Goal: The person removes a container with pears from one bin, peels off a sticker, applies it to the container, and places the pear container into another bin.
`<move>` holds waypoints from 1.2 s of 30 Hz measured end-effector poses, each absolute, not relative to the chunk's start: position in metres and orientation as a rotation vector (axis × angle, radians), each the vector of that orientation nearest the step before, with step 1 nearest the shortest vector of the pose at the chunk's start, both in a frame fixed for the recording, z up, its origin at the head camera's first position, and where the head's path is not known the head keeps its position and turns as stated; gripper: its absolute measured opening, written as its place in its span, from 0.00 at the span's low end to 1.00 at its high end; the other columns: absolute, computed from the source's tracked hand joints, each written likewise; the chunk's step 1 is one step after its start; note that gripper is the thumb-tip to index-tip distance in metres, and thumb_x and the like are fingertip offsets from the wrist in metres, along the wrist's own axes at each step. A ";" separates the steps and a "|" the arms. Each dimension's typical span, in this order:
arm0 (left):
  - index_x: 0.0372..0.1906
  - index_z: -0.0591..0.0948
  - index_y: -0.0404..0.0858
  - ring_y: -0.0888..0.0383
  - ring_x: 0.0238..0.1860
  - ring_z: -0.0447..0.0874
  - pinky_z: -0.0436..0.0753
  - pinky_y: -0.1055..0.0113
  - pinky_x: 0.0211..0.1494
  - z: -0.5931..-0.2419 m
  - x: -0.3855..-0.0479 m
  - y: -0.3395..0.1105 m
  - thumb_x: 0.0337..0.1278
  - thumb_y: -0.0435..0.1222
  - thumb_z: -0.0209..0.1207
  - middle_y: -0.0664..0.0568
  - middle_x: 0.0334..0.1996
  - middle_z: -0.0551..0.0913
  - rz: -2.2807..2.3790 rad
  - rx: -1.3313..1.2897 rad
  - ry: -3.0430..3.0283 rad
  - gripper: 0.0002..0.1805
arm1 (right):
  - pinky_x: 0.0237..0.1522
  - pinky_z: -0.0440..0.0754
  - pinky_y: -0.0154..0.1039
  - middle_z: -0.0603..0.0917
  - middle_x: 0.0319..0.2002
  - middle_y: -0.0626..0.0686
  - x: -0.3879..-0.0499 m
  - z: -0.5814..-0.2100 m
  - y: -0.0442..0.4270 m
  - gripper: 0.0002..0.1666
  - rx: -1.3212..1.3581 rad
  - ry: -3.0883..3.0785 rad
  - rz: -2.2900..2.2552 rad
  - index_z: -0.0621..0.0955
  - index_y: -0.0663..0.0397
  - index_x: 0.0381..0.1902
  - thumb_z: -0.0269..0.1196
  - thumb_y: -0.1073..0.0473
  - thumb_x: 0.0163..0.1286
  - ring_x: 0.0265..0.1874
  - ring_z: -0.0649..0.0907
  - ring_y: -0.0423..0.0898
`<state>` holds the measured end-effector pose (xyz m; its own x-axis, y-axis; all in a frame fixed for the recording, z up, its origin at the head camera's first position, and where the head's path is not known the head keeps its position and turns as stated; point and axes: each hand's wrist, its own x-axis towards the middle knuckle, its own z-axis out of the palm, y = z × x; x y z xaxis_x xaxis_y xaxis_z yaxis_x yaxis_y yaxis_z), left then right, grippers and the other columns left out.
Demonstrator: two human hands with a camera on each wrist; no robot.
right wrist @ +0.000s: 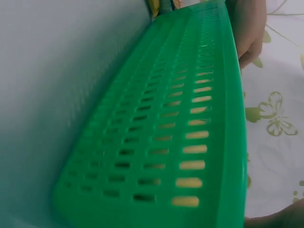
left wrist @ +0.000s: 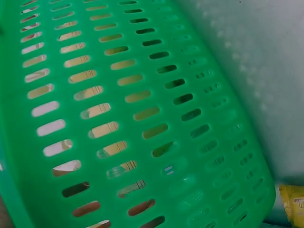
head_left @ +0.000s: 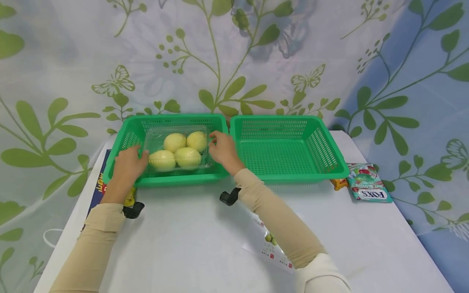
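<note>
In the head view, a clear plastic box (head_left: 157, 138) of several yellow oval fruits (head_left: 188, 157) sits inside the left green basket (head_left: 172, 179). My left hand (head_left: 130, 162) is at the box's left side, thumb close to its edge, fingers loosely bent over the basket. At the opposite side, my right hand (head_left: 223, 149) has loosely bent fingers beside the box's right edge. Whether either hand touches the box is unclear. Both wrist views mostly show the slotted basket wall (left wrist: 142, 114), with yellow fruit visible through the slots.
A second green basket (head_left: 289, 177) stands to the right. Beyond it lie a teal Fox's packet (head_left: 368, 183) and an orange wrapper (head_left: 339, 184). A dark blue package (head_left: 97, 191) and a yellow packet (head_left: 130, 198) lie at left. A printed clear sheet (head_left: 269, 252) lies under my right forearm.
</note>
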<state>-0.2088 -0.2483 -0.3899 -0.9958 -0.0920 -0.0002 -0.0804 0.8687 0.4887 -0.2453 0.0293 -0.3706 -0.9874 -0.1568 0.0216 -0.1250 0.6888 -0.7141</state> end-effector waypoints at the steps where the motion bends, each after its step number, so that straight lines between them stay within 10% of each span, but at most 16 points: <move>1: 0.72 0.62 0.21 0.22 0.67 0.63 0.60 0.26 0.69 -0.390 -0.210 -0.249 0.78 0.43 0.41 0.21 0.65 0.69 -0.800 0.140 -3.047 0.32 | 0.49 0.84 0.45 0.83 0.59 0.58 -0.247 -0.372 0.026 0.21 -0.212 2.832 -1.221 0.76 0.56 0.65 0.55 0.60 0.77 0.53 0.84 0.52; 5: 0.74 0.58 0.21 0.22 0.68 0.60 0.54 0.25 0.71 -0.388 -0.214 -0.251 0.80 0.42 0.37 0.20 0.64 0.68 -0.853 0.121 -3.138 0.32 | 0.47 0.82 0.47 0.82 0.54 0.61 -0.252 -0.377 0.016 0.25 -0.108 2.765 -1.337 0.73 0.59 0.68 0.55 0.58 0.77 0.39 0.80 0.52; 12: 0.75 0.55 0.23 0.21 0.70 0.56 0.52 0.25 0.72 -0.383 -0.211 -0.255 0.80 0.41 0.35 0.20 0.67 0.65 -0.857 0.131 -3.185 0.31 | 0.65 0.76 0.53 0.62 0.75 0.66 -0.250 -0.380 -0.001 0.37 -0.025 2.631 -1.384 0.57 0.62 0.78 0.54 0.56 0.77 0.72 0.68 0.61; 19: 0.75 0.56 0.22 0.20 0.68 0.57 0.58 0.25 0.69 -0.384 -0.212 -0.259 0.80 0.40 0.35 0.20 0.68 0.64 -0.828 0.128 -3.188 0.31 | 0.59 0.78 0.52 0.58 0.78 0.67 -0.250 -0.391 -0.004 0.39 -0.022 2.596 -1.336 0.53 0.66 0.79 0.51 0.57 0.78 0.71 0.69 0.62; 24: 0.75 0.57 0.22 0.24 0.61 0.69 0.76 0.37 0.52 -0.384 -0.214 -0.261 0.79 0.40 0.36 0.20 0.69 0.62 -0.822 0.130 -3.204 0.31 | 0.71 0.73 0.54 0.58 0.78 0.66 -0.250 -0.391 -0.005 0.38 -0.038 2.591 -1.331 0.54 0.66 0.78 0.51 0.55 0.79 0.77 0.62 0.60; 29: 0.75 0.57 0.23 0.36 0.45 0.77 0.74 0.55 0.34 -0.386 -0.218 -0.265 0.79 0.43 0.35 0.21 0.69 0.63 -0.843 0.128 -3.214 0.32 | 0.61 0.77 0.50 0.61 0.77 0.65 -0.249 -0.390 -0.004 0.37 -0.047 2.586 -1.336 0.56 0.67 0.78 0.51 0.56 0.79 0.67 0.72 0.59; 36: 0.75 0.55 0.23 0.26 0.64 0.70 0.77 0.35 0.56 -0.386 -0.219 -0.268 0.79 0.47 0.34 0.20 0.67 0.65 -0.898 0.139 -3.225 0.35 | 0.56 0.78 0.49 0.63 0.77 0.64 -0.249 -0.391 -0.004 0.36 -0.035 2.575 -1.333 0.56 0.65 0.78 0.50 0.55 0.80 0.62 0.75 0.59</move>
<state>-0.2189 -0.2677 -0.3863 -0.9748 -0.0233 -0.2218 -0.1346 0.8545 0.5017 -0.2491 -0.0036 -0.3905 -0.9706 -0.1315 -0.2018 0.0888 0.5834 -0.8073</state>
